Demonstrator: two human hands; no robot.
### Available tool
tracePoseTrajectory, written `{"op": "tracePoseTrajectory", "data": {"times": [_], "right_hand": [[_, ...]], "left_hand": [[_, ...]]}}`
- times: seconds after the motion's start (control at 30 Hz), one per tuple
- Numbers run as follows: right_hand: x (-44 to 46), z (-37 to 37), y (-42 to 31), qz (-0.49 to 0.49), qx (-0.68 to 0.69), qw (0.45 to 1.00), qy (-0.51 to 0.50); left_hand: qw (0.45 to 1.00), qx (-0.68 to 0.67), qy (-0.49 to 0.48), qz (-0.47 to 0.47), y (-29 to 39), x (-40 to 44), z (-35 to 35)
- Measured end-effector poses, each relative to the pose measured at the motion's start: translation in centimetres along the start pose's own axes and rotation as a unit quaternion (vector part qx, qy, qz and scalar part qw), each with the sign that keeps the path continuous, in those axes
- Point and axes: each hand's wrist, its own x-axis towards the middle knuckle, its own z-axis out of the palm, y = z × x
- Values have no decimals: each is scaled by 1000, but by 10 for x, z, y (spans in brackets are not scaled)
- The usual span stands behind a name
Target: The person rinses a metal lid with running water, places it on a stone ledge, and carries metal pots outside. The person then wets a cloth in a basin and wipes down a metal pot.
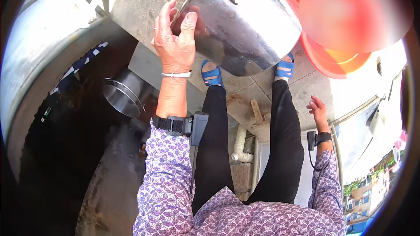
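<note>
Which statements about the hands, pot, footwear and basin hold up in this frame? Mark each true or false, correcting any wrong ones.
1. The left hand is nearer the metal pot than the right hand is. True.
2. The right hand grips the metal pot's handle. False: it is apart from the pot.
3. The sandals are blue. True.
4. The basin is green. False: it is red-orange.
5. A bracelet circles the left wrist. True.
</note>
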Motion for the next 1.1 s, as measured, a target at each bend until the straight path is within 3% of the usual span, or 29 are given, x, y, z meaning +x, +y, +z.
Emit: {"op": "tracePoseTrajectory", "data": {"times": [0.07,0.2,0.27,0.4,0.47,0.6,0.73,0.8,0.93,1.0,1.1], "right_hand": [[-11,-7,-41,-28,0,1000,-2],[-19,2,-90,-78,-8,997,2],[-28,12,-113,-102,-9,995,-9],[-46,36,-142,-141,-15,988,-64],[-61,43,-159,-158,-45,982,-97],[-69,48,-177,-191,-56,974,-109],[-74,57,-191,-240,-83,964,-76],[-78,76,-193,-252,-91,961,-73],[-109,167,-186,-277,-147,944,-98],[-111,258,-164,-244,-194,943,-119],[-108,371,-143,-214,-233,936,-156]], "left_hand": [[998,59,19,6,4,-10,-15],[987,110,73,-87,-9,-41,-33],[984,100,33,-142,-15,-65,-47],[928,192,-144,-286,-33,-141,-86],[876,119,-178,-433,-44,-198,-115],[790,126,-208,-563,-52,-297,-172],[779,105,-217,-578,-98,-374,-207],[805,136,-204,-540,-133,-406,-221],[806,78,-163,-564,-247,-450,-231],[733,-8,-100,-673,-309,-424,-254],[726,-67,-37,-684,-377,-437,-286]]}}
